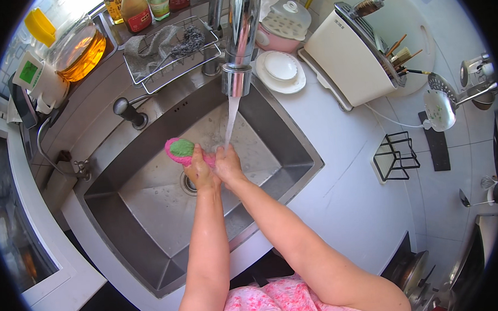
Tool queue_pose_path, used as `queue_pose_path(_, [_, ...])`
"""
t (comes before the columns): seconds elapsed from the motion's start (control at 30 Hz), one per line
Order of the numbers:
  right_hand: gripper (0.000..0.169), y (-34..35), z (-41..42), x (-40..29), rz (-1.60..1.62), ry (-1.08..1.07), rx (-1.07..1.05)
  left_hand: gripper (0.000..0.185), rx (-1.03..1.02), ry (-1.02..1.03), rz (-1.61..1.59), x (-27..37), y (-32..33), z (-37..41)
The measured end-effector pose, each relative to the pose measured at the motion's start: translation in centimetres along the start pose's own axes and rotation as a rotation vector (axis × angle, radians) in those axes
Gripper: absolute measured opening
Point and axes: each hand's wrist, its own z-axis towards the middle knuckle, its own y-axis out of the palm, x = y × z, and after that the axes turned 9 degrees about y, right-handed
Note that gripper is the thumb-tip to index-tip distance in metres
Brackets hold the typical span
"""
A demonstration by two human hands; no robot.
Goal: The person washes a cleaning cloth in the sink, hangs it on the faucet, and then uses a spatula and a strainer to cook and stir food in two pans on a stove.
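Observation:
Over the stainless steel sink (152,226), my left hand (200,171) grips a fuzzy pink and green scrubbing pad (182,148), its thumb along the pad's edge. The green oval faces up inside a pink border. My right hand (229,166) is close beside it, closed around the pad's pink end, which is partly hidden by the fingers. Water (232,118) runs from the chrome faucet (237,79) onto the right hand. Below the left hand, the drain (187,184) is partly covered.
Behind the sink are a soap dispenser pump (130,112) and a wire rack (178,73) with mesh cloth and steel wool (190,40). White dishes (281,73), a knife block (349,59) and a black wire stand (397,155) are to the right. A glass jug of amber liquid (84,54) stands back left.

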Motion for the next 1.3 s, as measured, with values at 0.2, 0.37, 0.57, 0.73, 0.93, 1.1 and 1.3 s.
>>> queue_pose_path(0.2, [0.037, -3.1, 0.8, 0.3, 0.009, 0.144, -0.279, 0.01, -0.134, -0.133, 0.037, -1.8, -0.9, 0.4])
queue_pose_path(0.37, [0.035, -9.0, 3.8, -1.9, -0.062, -0.27, -0.347, 0.02, -0.294, -0.458, -0.194, -0.7, 0.4, 1.6])
queue_pose_path(0.57, [0.049, -10.1, 7.0, -11.5, 0.026, -0.379, -0.086, 0.028, -0.409, -0.65, -0.214, 1.4, 3.3, -1.5])
queue_pose_path(0.73, [0.064, -9.5, 8.6, -15.5, 0.158, -0.467, -0.157, 0.036, -0.534, -0.75, -0.262, 0.3, -1.0, -0.1])
queue_pose_path(0.93, [0.073, -10.8, 5.6, -9.8, -0.118, -0.526, -0.494, 0.047, -0.621, -1.016, -0.36, 3.3, -4.4, -1.4])
queue_pose_path(1.1, [0.1, -9.1, 2.8, -5.4, 0.269, -0.099, -1.243, 0.074, -0.792, -1.131, -0.535, 4.9, -5.6, -4.7])
queue_pose_path(1.3, [0.077, -7.5, 0.8, -4.5, 0.564, -0.019, -1.536, 0.076, -0.871, -0.877, -0.206, 4.8, -5.7, -5.9])
